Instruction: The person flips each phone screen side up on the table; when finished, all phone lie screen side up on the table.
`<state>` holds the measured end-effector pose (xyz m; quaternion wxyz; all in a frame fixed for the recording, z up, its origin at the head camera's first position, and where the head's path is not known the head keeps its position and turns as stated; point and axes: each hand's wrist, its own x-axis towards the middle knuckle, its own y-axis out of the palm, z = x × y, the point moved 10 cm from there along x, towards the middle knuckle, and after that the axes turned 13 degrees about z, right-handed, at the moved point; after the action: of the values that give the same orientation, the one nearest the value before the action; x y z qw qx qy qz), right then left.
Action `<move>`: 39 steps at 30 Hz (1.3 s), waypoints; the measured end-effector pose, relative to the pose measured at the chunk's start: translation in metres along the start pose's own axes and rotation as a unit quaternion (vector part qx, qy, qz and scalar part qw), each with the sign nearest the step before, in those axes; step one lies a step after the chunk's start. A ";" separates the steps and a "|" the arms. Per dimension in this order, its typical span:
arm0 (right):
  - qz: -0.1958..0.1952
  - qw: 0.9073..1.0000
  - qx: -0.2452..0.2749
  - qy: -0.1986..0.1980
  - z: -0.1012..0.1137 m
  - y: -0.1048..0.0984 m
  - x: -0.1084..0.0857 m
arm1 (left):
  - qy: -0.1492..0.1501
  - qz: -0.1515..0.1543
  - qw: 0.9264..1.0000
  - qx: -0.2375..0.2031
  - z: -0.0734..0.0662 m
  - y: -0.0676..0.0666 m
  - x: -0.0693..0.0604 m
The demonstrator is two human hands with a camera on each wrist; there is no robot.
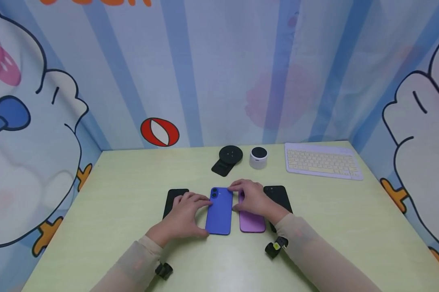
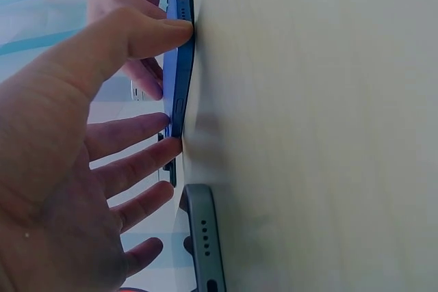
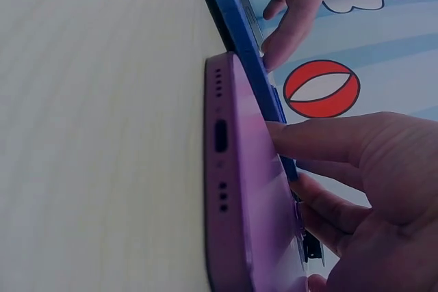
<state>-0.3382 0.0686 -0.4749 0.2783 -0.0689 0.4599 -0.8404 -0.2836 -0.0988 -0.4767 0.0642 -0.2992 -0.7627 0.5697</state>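
The fingers of the left hand (image 1: 186, 211) are spread wide along the left side of the blue phone (image 1: 219, 213): the thumb sits at its lower left corner, and fingertips meet the same long side higher up. The right hand (image 1: 253, 196) has a narrower spread, its thumb at the phone's right side and its index fingertip by the upper right corner. Both hands touch edges rather than wrap round; I cannot tell how firmly they press, nor whether the phone lies quite flat.

The blue phone is between the hands, back upward, camera lenses (image 1: 214, 192) at the far end. Handling it by its edges looks sound: light, equal pressure from both sides should steer it without twisting, and fingertips clear of the lenses should leave them unsmudged. The left thumb is well placed to adjust the lower corner while the right index finger steadies the upper one.

The tight spot is the purple phone (image 1: 252, 222), just to the right and partly beneath the right hand. Whether the palm rests on it is unclear, so a slightly raised wrist would be safer against dragging it. Outward, one black phone (image 1: 172, 196) lies partly behind the left hand, and another black phone (image 1: 279, 196) partly under the right wrist; both call for small movements. The black round-topped stand (image 1: 231, 154) and lavender keyboard (image 1: 323, 160) farther back are well apart and need little care.
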 end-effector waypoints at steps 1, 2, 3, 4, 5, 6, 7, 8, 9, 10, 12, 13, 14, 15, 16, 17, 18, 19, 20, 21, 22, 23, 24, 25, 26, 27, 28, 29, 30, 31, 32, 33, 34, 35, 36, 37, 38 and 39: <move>-0.001 1.000 0.000 -0.001 0.000 0.000 0.000 | 0.001 0.000 1.000 -0.002 0.000 0.000 0.000; -0.003 1.000 0.001 -0.001 0.001 0.000 0.000 | 0.002 0.000 1.000 -0.003 0.000 0.000 -0.001; -0.003 1.000 0.004 0.000 0.001 0.000 0.000 | 0.003 0.000 1.000 -0.002 0.000 -0.001 -0.001; -0.003 1.000 0.009 0.001 0.001 -0.001 -0.001 | 0.003 0.000 1.000 -0.002 0.000 -0.001 -0.001; -0.003 1.000 0.016 0.003 0.000 -0.001 -0.001 | 0.004 0.001 1.000 -0.002 0.000 -0.001 -0.001; -0.003 1.000 0.024 0.005 0.000 -0.002 -0.002 | 0.006 0.001 1.000 -0.002 0.001 -0.001 -0.001; -0.004 0.999 0.033 0.008 -0.001 -0.002 -0.002 | 0.006 0.000 1.000 -0.003 0.001 -0.001 -0.001; -0.004 0.999 0.042 0.010 -0.002 -0.002 -0.002 | 0.007 0.000 1.000 -0.004 0.001 -0.001 -0.001; -0.004 0.999 0.050 0.011 -0.002 -0.003 -0.003 | 0.008 -0.001 1.000 -0.005 0.002 -0.001 -0.001; -0.005 0.998 0.056 0.011 -0.002 -0.004 -0.003 | 0.008 -0.001 1.000 -0.008 0.002 -0.001 -0.001; -0.006 0.998 0.062 0.007 -0.003 -0.005 -0.004 | 0.011 -0.003 1.000 -0.016 0.002 -0.001 -0.001; -0.006 0.998 0.063 0.003 -0.003 -0.005 -0.004 | 0.012 -0.003 1.000 -0.022 0.001 -0.001 -0.001; -0.006 0.998 0.063 0.000 -0.002 -0.006 -0.005 | 0.013 -0.002 1.000 -0.026 0.000 -0.001 -0.001; -0.006 0.998 0.063 -0.004 -0.002 -0.007 -0.006 | 0.014 0.000 0.999 -0.032 -0.001 0.000 -0.001; -0.007 0.998 0.060 -0.010 0.000 -0.008 -0.007 | 0.016 0.001 0.999 -0.039 -0.002 0.000 -0.001; -0.009 0.998 0.056 -0.017 0.001 -0.009 -0.008 | 0.017 0.002 0.999 -0.045 -0.003 0.000 -0.001; -0.012 0.998 0.053 -0.023 0.003 -0.011 -0.010 | 0.017 0.003 0.999 -0.051 -0.004 0.000 -0.001; -0.014 0.998 0.050 -0.028 0.004 -0.012 -0.011 | 0.017 0.003 0.998 -0.056 -0.005 0.000 -0.001; -0.017 0.998 0.049 -0.032 0.006 -0.013 -0.012 | 0.016 0.003 0.998 -0.058 -0.006 0.000 -0.001; -0.019 0.998 0.047 -0.036 0.007 -0.014 -0.013 | 0.016 0.002 0.998 -0.063 -0.006 0.000 -0.002; -0.021 0.998 0.048 -0.040 0.008 -0.015 -0.014 | 0.015 0.001 0.998 -0.066 -0.007 0.000 -0.002; -0.021 0.998 0.051 -0.042 0.009 -0.015 -0.014 | 0.015 0.001 0.998 -0.068 -0.008 0.000 -0.002; -0.022 0.997 0.054 -0.044 0.010 -0.015 -0.015 | 0.016 0.001 0.997 -0.070 -0.009 -0.001 -0.002; -0.022 0.997 0.057 -0.046 0.010 -0.015 -0.015 | 0.017 0.001 0.997 -0.072 -0.010 -0.001 -0.002; -0.024 0.997 0.058 -0.049 0.011 -0.015 -0.016 | 0.019 0.001 0.997 -0.075 -0.011 -0.001 -0.002; -0.025 0.997 0.060 -0.051 0.011 -0.015 -0.016 | 0.022 0.001 0.997 -0.078 -0.012 -0.001 -0.002; -0.028 0.996 0.060 -0.054 0.012 -0.015 -0.017 | 0.024 0.001 0.996 -0.080 -0.013 -0.001 -0.002; -0.030 0.996 0.059 -0.055 0.012 -0.014 -0.017 | 0.025 0.001 0.996 -0.084 -0.013 -0.001 -0.002; -0.033 0.996 0.059 -0.057 0.013 -0.014 -0.017 | 0.027 0.001 0.996 -0.088 -0.014 -0.001 -0.002; -0.035 0.996 0.060 -0.058 0.013 -0.014 -0.017 | 0.029 0.001 0.995 -0.092 -0.014 -0.001 -0.002; -0.038 0.996 0.061 -0.059 0.013 -0.014 -0.018 | 0.030 0.001 0.995 -0.096 -0.014 -0.002 -0.003; -0.039 0.995 0.062 -0.061 0.014 -0.014 -0.018 | 0.031 0.000 0.995 -0.100 -0.014 -0.002 -0.003; -0.041 0.995 0.062 -0.063 0.014 -0.014 -0.018 | 0.033 0.000 0.994 -0.105 -0.014 -0.002 -0.003; -0.042 0.995 0.064 -0.067 0.015 -0.014 -0.018 | 0.034 -0.001 0.993 -0.109 -0.014 -0.002 -0.003; -0.043 0.994 0.064 -0.071 0.016 -0.014 -0.018 | 0.036 -0.001 0.993 -0.113 -0.013 -0.002 -0.004; -0.044 0.994 0.065 -0.074 0.017 -0.014 -0.018 | 0.038 -0.002 0.992 -0.117 -0.013 -0.002 -0.004; -0.046 0.994 0.065 -0.078 0.018 -0.014 -0.018 | 0.041 -0.003 0.992 -0.121 -0.013 -0.002 -0.004; -0.048 0.993 0.065 -0.081 0.019 -0.015 -0.019 | 0.043 -0.003 0.991 -0.125 -0.013 -0.002 -0.004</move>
<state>-0.3215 0.0707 -0.4497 0.2782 -0.1405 0.3762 -0.8725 -0.2752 -0.0904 -0.4698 0.0603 -0.3268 -0.8254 0.4565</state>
